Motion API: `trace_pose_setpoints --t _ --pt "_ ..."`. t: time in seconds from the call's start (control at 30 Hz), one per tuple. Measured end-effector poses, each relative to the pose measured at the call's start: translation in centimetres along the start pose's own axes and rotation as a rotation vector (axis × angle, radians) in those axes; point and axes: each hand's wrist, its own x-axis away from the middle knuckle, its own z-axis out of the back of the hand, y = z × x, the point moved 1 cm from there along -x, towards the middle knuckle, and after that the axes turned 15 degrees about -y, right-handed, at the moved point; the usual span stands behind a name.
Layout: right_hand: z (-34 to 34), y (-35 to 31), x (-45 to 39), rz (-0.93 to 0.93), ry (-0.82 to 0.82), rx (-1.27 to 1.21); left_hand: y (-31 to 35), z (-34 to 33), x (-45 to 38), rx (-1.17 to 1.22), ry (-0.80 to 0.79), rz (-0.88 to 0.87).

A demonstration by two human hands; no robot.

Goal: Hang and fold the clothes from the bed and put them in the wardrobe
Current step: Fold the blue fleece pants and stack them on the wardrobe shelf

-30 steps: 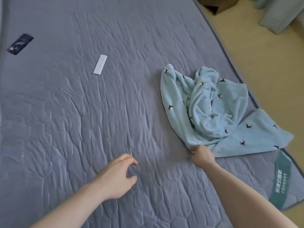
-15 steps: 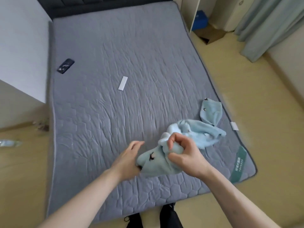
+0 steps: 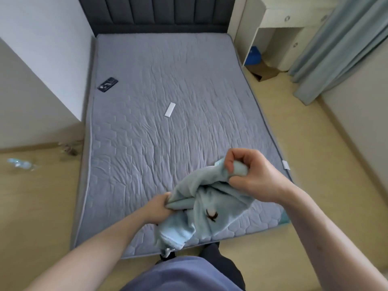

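At lower centre of the frame, a light blue garment (image 3: 207,208) is held above the bed (image 3: 168,85).
It is gripped by the left hand (image 3: 159,208) lower left and pinched by the right hand (image 3: 252,175) upper right, bunched diagonally between.

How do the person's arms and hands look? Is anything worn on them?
Both forearms are bare as far as the picture shows: no sleeves, watch or bracelet. The left hand and the right hand wear no gloves, and no rings are visible. The nails look short and plain.
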Motion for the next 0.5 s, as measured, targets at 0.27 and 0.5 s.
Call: trace_pose_setpoints --t 0.27,0.5 --pt "-0.1 3.1 1.2 -0.199 0.404 0.195 -2.2 6.2 8.7 -0.120 0.131 0.016" --pt "-0.1 -2.0 -0.2 0.018 0.524 0.309 -1.1 11.8 13.3 0.098 0.444 -0.169"
